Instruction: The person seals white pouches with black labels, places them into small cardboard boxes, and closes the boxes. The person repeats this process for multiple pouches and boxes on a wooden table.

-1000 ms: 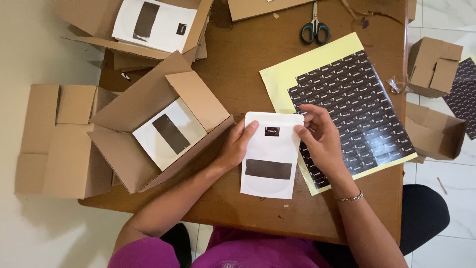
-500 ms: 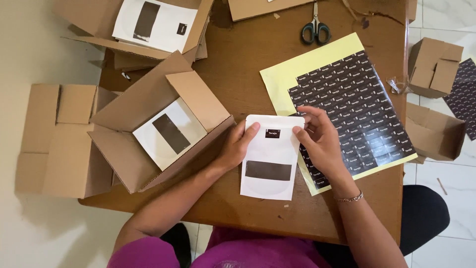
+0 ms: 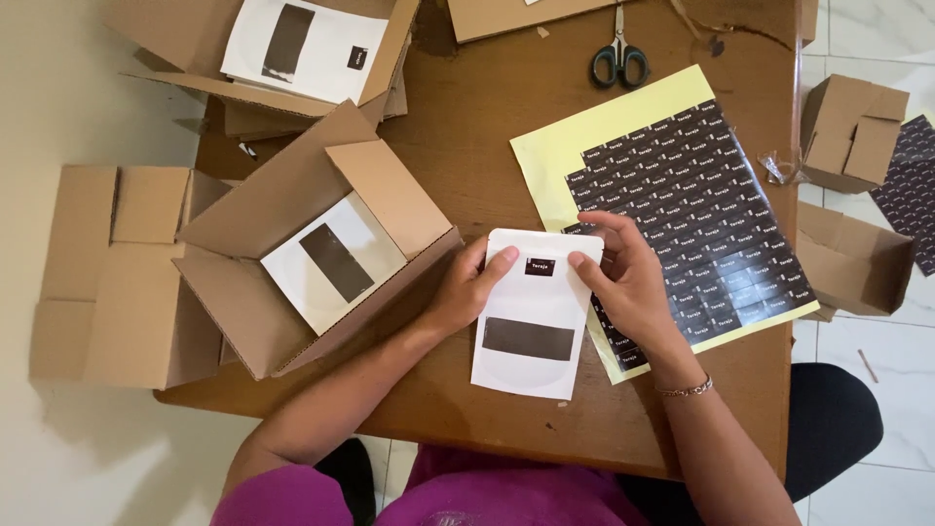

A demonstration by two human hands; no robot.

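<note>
Holding a flat white pouch [image 3: 531, 321] between both hands, we rest it on the brown wooden counter [image 3: 467, 146] near its front edge. Our left hand [image 3: 467, 287] pinches the pouch's upper left edge, thumb on its face; our right hand [image 3: 628, 278] pinches the upper right edge, thumb lying beside a small black label [image 3: 539, 266] already stuck near the top. This pouch therefore appears labelled and not yet put away. An open cardboard box [image 3: 312, 253] to the left holds similar pouches, another box [image 3: 282, 49] farther back likewise. The yellow-backed sticker sheet [image 3: 682, 195] to the right is glossy, with rows of black rectangles, many unpeeled, so more labelling seems to remain. The pouch is smooth and matte, with rounded lower corners and a dark rectangular window. Scissors [image 3: 619, 58] lie at the far edge.
</note>
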